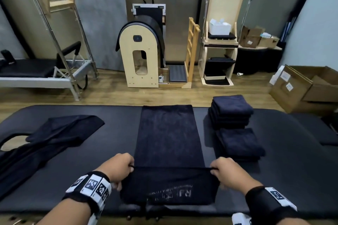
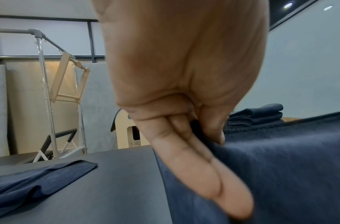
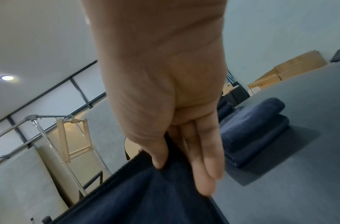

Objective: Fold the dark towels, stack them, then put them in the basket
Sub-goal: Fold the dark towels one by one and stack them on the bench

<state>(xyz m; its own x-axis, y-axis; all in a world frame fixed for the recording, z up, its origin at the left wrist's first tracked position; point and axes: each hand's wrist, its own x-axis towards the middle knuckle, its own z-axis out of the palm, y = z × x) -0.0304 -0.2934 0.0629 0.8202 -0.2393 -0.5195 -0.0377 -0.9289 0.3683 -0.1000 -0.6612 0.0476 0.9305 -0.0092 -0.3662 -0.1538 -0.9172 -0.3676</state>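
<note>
A long dark towel [image 1: 167, 133] lies lengthwise down the middle of the black padded table [image 1: 113, 151]. Its near end is lifted, its printed underside facing me. My left hand [image 1: 120, 167] pinches the left near corner between thumb and fingers [image 2: 177, 144]. My right hand [image 1: 222, 170] pinches the right near corner of the towel [image 3: 146, 197]. A tall stack of folded dark towels [image 1: 231, 111] stands at the far right, with a lower folded pile [image 1: 239, 144] in front of it. Unfolded dark towels [image 1: 54, 133] lie crumpled on the left. No basket is in view.
Beyond the table stand a wooden arched barrel [image 1: 140, 55], a metal-framed bed [image 1: 45, 73] and wooden shelves [image 1: 219, 42]. Cardboard boxes [image 1: 307, 87] sit on the floor at the right.
</note>
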